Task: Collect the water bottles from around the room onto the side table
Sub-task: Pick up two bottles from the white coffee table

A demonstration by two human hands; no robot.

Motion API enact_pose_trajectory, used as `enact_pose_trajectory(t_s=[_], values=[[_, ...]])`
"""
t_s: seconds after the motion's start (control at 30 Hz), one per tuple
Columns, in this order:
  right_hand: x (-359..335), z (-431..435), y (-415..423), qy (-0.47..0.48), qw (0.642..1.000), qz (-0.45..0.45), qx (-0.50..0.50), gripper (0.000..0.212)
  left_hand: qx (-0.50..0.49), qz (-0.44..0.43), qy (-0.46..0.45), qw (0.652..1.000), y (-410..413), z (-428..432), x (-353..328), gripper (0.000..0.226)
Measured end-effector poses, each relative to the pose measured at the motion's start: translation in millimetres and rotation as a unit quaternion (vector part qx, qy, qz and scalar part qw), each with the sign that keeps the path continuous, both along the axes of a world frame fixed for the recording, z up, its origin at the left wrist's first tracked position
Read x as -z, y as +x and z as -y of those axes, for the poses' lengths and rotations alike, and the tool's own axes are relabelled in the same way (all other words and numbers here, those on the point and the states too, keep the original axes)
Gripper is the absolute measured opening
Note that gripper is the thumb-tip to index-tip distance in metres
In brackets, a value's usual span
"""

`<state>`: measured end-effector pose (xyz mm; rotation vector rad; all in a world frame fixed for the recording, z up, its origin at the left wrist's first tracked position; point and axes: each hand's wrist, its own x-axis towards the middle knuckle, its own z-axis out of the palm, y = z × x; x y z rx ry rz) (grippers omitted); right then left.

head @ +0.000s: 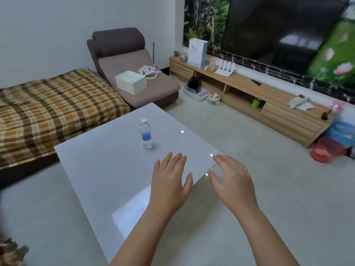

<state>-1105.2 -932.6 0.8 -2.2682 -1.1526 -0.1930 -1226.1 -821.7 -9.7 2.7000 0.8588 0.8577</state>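
A clear water bottle with a white cap and a blue label stands upright near the middle of the glossy white side table. My left hand hovers palm down over the table just in front of the bottle, fingers spread, holding nothing. My right hand is beside it over the table's right corner, also open and empty. Neither hand touches the bottle.
A plaid-covered bed lies to the left, and a brown lounge chair behind the table carries a white box. A long wooden TV cabinet under a large TV runs along the right wall. Red and blue bags sit at its near end.
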Motion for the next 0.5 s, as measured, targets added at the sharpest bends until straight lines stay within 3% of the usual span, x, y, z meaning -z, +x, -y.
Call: enact_pose_trajectory(t_s=[0.2,0.5], values=[[18.3,-45.8,51.8,-0.014,0.999,-0.018,-0.041,0.039,-0.051,-0.024,-0.028,0.998,39.2,-37.4,21.6,0.044],[34.3,-131.2,125.6,-0.052,0.986,-0.026,-0.155,0.045,-0.176,-0.047,-0.078,0.98,78.6,-95.6,40.1,0.048]])
